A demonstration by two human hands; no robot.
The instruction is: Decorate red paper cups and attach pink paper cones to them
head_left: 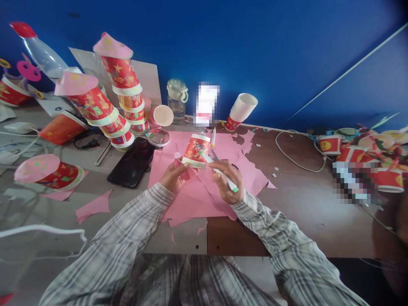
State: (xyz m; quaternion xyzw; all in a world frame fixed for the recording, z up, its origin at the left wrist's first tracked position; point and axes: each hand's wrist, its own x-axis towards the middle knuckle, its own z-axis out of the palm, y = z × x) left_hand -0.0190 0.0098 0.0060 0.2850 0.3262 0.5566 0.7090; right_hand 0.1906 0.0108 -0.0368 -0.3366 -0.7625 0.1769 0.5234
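Observation:
My left hand (174, 175) is closed around the rim of a red patterned paper cup (196, 151), holding it tilted above sheets of pink paper (223, 170) on the table. My right hand (227, 180) grips a white marker with a green end (225, 176), its tip touching the cup's side. Scissors (214, 155) lie on the pink paper just behind my right hand. A second white pen (213, 137) lies further back on the paper.
Stacks of red cups topped with pink paper (95, 102) stand at left, with a black phone (134, 163) beside them. A glass jar (177, 100) and white cups (242, 108) sit by the blue wall. More red cups (366, 161) crowd the right.

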